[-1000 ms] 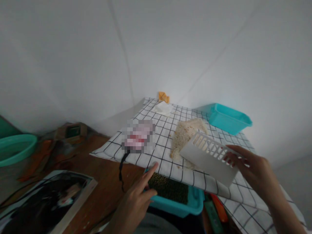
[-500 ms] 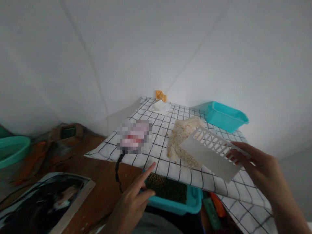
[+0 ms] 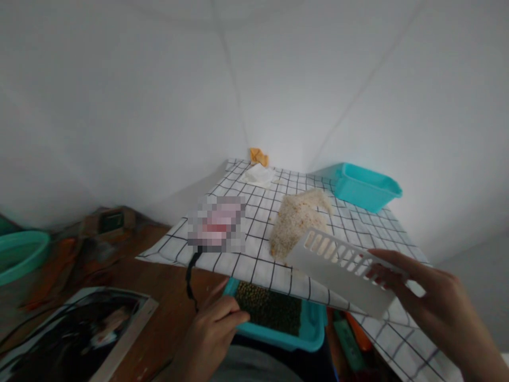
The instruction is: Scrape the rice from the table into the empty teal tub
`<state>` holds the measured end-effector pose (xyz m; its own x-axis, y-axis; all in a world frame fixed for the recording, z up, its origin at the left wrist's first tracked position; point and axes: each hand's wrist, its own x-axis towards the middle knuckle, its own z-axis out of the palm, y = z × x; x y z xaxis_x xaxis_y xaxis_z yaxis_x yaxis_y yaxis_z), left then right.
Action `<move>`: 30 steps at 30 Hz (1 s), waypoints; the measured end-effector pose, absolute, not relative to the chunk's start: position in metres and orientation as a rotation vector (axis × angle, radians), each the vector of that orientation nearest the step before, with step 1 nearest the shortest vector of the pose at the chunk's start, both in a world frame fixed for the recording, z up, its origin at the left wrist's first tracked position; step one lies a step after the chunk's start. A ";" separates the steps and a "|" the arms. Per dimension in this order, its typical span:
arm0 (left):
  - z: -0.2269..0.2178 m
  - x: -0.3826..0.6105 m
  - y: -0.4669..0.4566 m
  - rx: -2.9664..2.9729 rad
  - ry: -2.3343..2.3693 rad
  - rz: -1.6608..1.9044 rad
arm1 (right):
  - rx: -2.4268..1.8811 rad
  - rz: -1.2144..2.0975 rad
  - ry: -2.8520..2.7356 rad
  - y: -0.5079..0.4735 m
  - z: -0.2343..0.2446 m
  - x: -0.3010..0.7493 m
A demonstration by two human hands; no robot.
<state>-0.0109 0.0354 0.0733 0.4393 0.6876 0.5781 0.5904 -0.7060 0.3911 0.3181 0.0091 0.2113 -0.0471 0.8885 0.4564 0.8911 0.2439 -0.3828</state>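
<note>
My right hand (image 3: 433, 307) grips a white slotted plastic panel (image 3: 338, 270) by its right end and holds it tilted over the checked cloth (image 3: 258, 254), its lower edge beside a heap of pale grain (image 3: 294, 223). My left hand (image 3: 210, 331) has its fingers curled on the near left rim of a teal tray (image 3: 314, 329) filled with dark green beans (image 3: 270, 307). That tray sits partly under the cloth's front edge.
An empty teal tub (image 3: 363, 185) stands at the back right of the cloth. White paper (image 3: 258, 175) and an orange scrap (image 3: 258, 156) lie at the far corner. A blurred pink item (image 3: 217, 223) with a black cord (image 3: 190, 278) lies left. A teal basin (image 3: 19, 252) sits far left.
My left hand has drawn its pointing finger in and curled onto the bean tray's rim. The white panel has dropped lower and nearer the front edge of the grain heap.
</note>
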 end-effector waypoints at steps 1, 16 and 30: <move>0.072 -0.012 0.035 2.523 1.153 1.110 | -1.631 -0.024 -1.897 0.009 0.211 0.319; 0.071 -0.015 0.032 2.367 1.167 1.126 | -1.556 -0.049 -2.041 0.006 0.214 0.304; 0.065 -0.017 0.030 2.284 1.138 1.055 | -1.630 0.196 -1.736 -0.002 0.207 0.318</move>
<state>-0.0174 0.0299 0.0653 0.3912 0.7993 0.4562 0.5153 -0.6010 0.6110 0.3183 -0.0018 0.2068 0.0747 0.9135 0.3998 0.8017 0.1834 -0.5689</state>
